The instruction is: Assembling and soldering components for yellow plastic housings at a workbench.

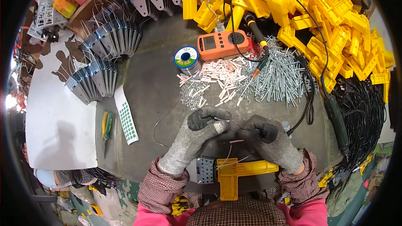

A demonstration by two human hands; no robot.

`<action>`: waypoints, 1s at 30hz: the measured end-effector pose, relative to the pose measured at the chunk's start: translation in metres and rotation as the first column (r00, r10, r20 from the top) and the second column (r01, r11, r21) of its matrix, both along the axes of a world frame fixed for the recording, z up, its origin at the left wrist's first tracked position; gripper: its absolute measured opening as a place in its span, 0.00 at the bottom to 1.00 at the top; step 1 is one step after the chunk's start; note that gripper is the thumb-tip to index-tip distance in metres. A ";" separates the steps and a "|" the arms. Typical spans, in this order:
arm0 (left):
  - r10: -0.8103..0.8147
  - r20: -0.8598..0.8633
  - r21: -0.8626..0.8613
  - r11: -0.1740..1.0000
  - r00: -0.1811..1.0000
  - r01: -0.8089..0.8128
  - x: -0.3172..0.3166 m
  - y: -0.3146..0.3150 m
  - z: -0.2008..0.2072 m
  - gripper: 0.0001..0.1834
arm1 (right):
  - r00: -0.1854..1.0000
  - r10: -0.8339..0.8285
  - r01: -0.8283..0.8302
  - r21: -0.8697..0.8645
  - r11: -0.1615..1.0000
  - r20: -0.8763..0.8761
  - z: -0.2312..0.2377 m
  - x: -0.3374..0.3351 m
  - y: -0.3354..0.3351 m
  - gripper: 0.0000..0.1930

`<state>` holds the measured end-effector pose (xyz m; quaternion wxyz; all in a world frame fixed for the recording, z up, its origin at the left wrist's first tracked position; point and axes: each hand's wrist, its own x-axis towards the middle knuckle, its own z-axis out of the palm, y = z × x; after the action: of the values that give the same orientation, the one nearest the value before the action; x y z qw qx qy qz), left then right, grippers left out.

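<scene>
Both my hands wear grey knitted gloves with dark palms and fingertips. My left hand [205, 125] pinches a thin wire [233, 121] near a small pale piece at the fingertips. Close by on the right, the curled fingers of my right hand [270, 136] come together at the wire's other side; what exactly they hold is too small to name. Below them lies a yellow plastic part [251, 168] with a handle-like arm, beside a perforated metal plate [205, 170]. White wires rise from these, one ending in a pinkish sleeve [236, 141].
Beyond my hands lie a solder spool [186, 60], an orange meter [222, 44], white sleeves [224, 75], nuts [192, 94] and screws [278, 75]. Yellow parts [335, 21] heap at far right, black cables [360, 121] below. Pliers [107, 125], a sticker sheet [126, 115] and metal plates [94, 79] lie left.
</scene>
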<state>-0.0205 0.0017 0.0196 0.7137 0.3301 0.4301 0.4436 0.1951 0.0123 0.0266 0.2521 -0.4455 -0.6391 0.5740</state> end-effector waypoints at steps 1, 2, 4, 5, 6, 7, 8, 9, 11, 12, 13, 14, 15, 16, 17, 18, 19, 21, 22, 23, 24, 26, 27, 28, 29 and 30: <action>0.000 0.003 -0.004 1.000 1.000 0.000 0.001 0.000 0.001 0.10 | 1.000 0.004 -0.003 0.064 0.998 -0.015 -0.003 0.000 0.000 0.05; -0.018 -0.008 0.010 1.000 1.000 0.018 0.002 0.000 0.002 0.10 | 0.999 0.010 -0.006 0.129 0.992 -0.031 -0.005 0.000 0.000 0.04; -0.034 -0.019 0.025 0.999 0.999 0.034 0.000 0.001 0.001 0.10 | 1.000 0.023 -0.021 0.106 0.994 -0.015 -0.006 -0.001 0.000 0.04; -0.037 -0.047 0.034 0.999 0.998 0.039 0.000 0.000 -0.001 0.11 | 0.999 0.036 -0.035 0.084 0.996 -0.002 -0.007 -0.002 0.000 0.04; -0.042 -0.073 0.042 0.998 0.996 0.045 -0.001 0.000 -0.002 0.11 | 0.999 0.035 -0.035 0.082 0.996 0.001 -0.007 -0.002 0.000 0.04; -0.042 -0.071 0.040 0.998 0.997 0.045 0.000 0.000 0.000 0.11 | 0.998 0.034 -0.039 0.093 0.995 0.051 -0.009 -0.001 0.000 0.04; -0.040 -0.153 0.072 0.996 0.987 0.051 0.000 0.001 0.005 0.10 | 0.994 0.033 -0.044 0.103 0.994 0.100 -0.010 -0.001 0.000 0.04; -0.032 -0.236 0.103 0.993 0.971 0.058 0.000 0.001 0.008 0.10 | 0.994 0.035 -0.045 0.101 0.994 0.100 -0.008 -0.002 0.001 0.04; -0.030 -0.304 0.153 0.985 0.952 0.080 0.001 0.000 0.005 0.09 | 0.985 0.048 -0.065 0.100 0.993 0.165 -0.004 -0.004 0.002 0.05; -0.025 -0.370 0.205 0.973 0.929 0.108 0.001 0.000 0.005 0.09 | 0.985 0.047 -0.064 0.099 0.993 0.166 -0.003 -0.004 0.002 0.05; -0.026 -0.369 0.204 0.973 0.929 0.108 0.001 0.000 0.005 0.09 | 0.987 0.049 -0.061 0.072 0.996 0.151 -0.002 -0.003 0.002 0.08; -0.028 -0.455 0.264 0.950 0.890 0.165 -0.001 0.000 0.005 0.09 | 0.989 0.051 -0.057 0.045 0.997 0.136 -0.002 -0.002 0.002 0.11; -0.023 -0.537 0.316 0.921 0.844 0.226 -0.001 0.000 0.005 0.09 | 0.989 0.049 -0.056 0.045 0.997 0.137 -0.003 0.000 0.002 0.11; -0.024 -0.536 0.316 0.921 0.844 0.227 0.000 0.000 0.004 0.09 | 0.984 0.079 -0.091 0.066 0.994 0.159 -0.005 0.003 0.003 0.12; -0.067 -0.524 0.294 0.921 0.849 0.255 0.000 -0.001 0.002 0.09 | 0.977 0.109 -0.126 0.086 0.988 0.182 -0.006 0.005 0.003 0.12; -0.106 -0.514 0.271 0.921 0.851 0.278 -0.001 -0.002 0.000 0.10 | 0.977 0.111 -0.128 0.085 0.988 0.180 -0.005 0.005 0.003 0.12; -0.104 -0.515 0.270 0.922 0.851 0.276 -0.001 -0.003 -0.003 0.10 | 0.975 0.116 -0.118 0.002 0.993 0.191 -0.004 0.006 0.003 0.12; -0.130 -0.521 0.316 0.888 0.844 0.333 0.000 -0.004 -0.009 0.10 | 0.972 0.121 -0.107 -0.081 0.991 0.203 -0.003 0.006 0.003 0.12; -0.130 -0.519 0.317 0.889 0.845 0.331 0.000 -0.004 -0.008 0.10 | 0.979 0.134 -0.123 -0.079 0.989 0.152 -0.004 0.006 0.004 0.14; -0.144 -0.477 0.220 0.935 0.867 0.277 0.001 -0.005 -0.005 0.11 | 0.984 0.147 -0.140 -0.078 0.987 0.100 -0.005 0.006 0.005 0.17; -0.152 -0.432 0.120 0.967 0.889 0.223 0.002 -0.005 -0.004 0.11 | 0.983 0.149 -0.141 -0.076 0.987 0.105 -0.006 0.006 0.004 0.17; -0.143 -0.395 0.203 0.950 0.907 0.239 0.005 -0.002 -0.005 0.11 | 0.996 0.083 -0.071 0.225 0.972 -0.041 -0.007 0.006 0.000 0.25; -0.141 -0.360 0.278 0.928 0.922 0.250 0.006 -0.003 -0.006 0.11 | 0.996 0.087 -0.077 0.220 0.973 -0.037 -0.007 0.007 0.000 0.25; -0.138 -0.356 0.274 0.930 0.924 0.245 0.006 -0.004 -0.003 0.11 | 0.991 0.130 -0.123 0.236 0.964 -0.014 -0.005 0.008 0.001 0.28; -0.142 -0.411 0.200 0.950 0.900 0.241 0.006 -0.005 0.001 0.11 | 0.985 0.172 -0.169 0.252 0.953 0.009 -0.002 0.008 0.001 0.31; -0.146 -0.466 0.129 0.965 0.873 0.230 0.005 -0.005 0.004 0.11 | 0.984 0.179 -0.176 0.252 0.952 0.012 0.002 0.007 0.002 0.31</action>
<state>-0.0160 -0.0033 0.0233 0.6008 0.5277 0.5080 0.3200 0.2024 0.0138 0.0289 0.2578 -0.3475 -0.7428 0.5109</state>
